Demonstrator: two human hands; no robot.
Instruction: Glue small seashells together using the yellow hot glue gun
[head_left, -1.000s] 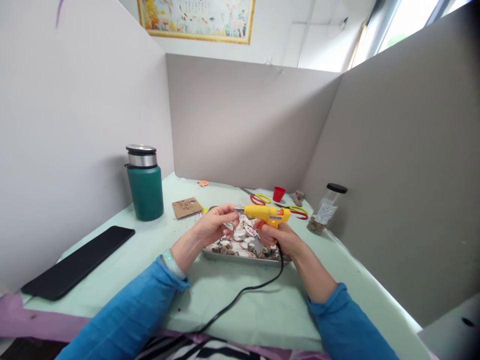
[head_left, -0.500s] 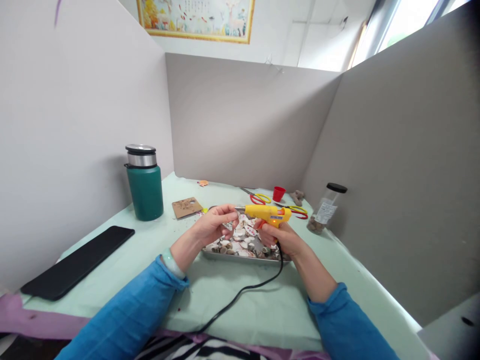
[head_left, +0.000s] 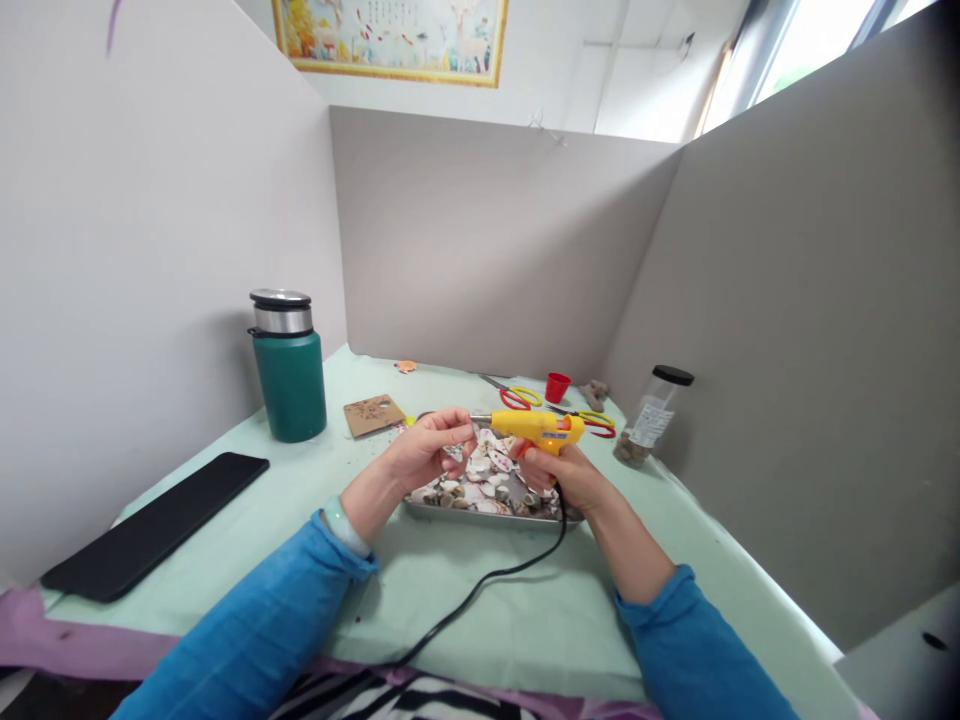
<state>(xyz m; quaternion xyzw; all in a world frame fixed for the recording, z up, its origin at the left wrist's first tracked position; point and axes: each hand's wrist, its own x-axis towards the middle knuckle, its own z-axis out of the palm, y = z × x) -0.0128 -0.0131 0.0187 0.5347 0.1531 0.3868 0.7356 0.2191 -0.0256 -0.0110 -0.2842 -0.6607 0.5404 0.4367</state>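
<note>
A yellow hot glue gun (head_left: pixel 525 425) is gripped in my right hand (head_left: pixel 566 472), its metal nozzle pointing left and its black cord running down to the table's front edge. My left hand (head_left: pixel 431 448) is closed in a pinch right at the nozzle; whatever its fingertips hold is too small or hidden to make out. Below both hands lies a metal tray (head_left: pixel 480 517) filled with seashells (head_left: pixel 491 485), many white, some with pink markings. Parts of the tray and the shells are covered by my hands and the glue gun.
A green flask (head_left: pixel 291 385) and a long black pad (head_left: pixel 157 525) are on the left. Behind the tray are a brown card (head_left: pixel 373 414), scissors (head_left: pixel 520 397) and a red cup (head_left: pixel 557 388). A black-lidded jar (head_left: pixel 652 418) stands at right. Grey partitions (head_left: pixel 495 240) enclose the table.
</note>
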